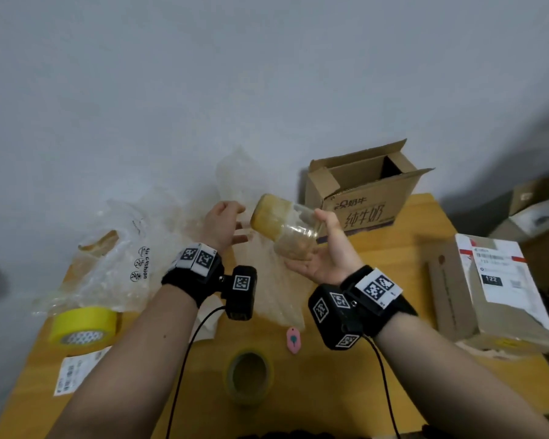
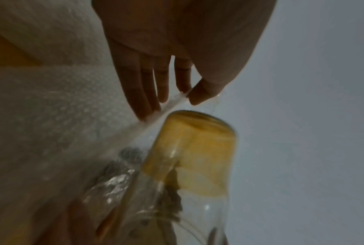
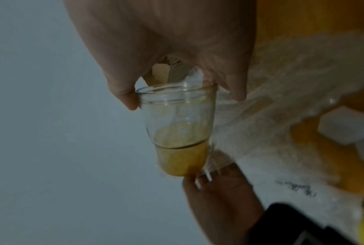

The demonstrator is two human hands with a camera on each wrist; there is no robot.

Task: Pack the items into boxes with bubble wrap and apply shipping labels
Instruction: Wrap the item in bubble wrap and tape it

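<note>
A yellow wooden table (image 1: pixel 355 391) stands against a plain grey wall (image 1: pixel 203 74). Above its middle the right hand (image 1: pixel 327 255) holds a glass jar (image 1: pixel 284 226), palm up, thumb on one side and fingers curled round the other; the jar lies tilted, its yellow-filled end pointing to 10 o'clock. In the right wrist view the thumb (image 3: pixel 122 92) presses the jar (image 3: pixel 177 119) near its clear end.

The left hand (image 1: pixel 224 224) is at 9 o'clock of the jar, just beside its yellow end. In the left wrist view its thumb (image 2: pixel 204 92) and a fingertip pinch a thin clear edge, apparently film; the other fingers (image 2: pixel 143 86) are straight.

Bubble wrap (image 1: pixel 159 223) lies spread under and behind both hands, reaching to 9 o'clock, where it bears black print.

An open box (image 1: pixel 362 191) stands at 1 o'clock of the jar, flaps up. A sealed parcel (image 1: pixel 501 296) with a label sits at 4 o'clock near the table's edge. A yellow tape roll (image 1: pixel 83 324) rests at 8 o'clock, with a loose label (image 1: pixel 73 372) just below it. A clear tape roll (image 1: pixel 249 377) sits at 6 o'clock, and a small pink tag (image 1: pixel 293 339) lies just above and to the right of it.
</note>
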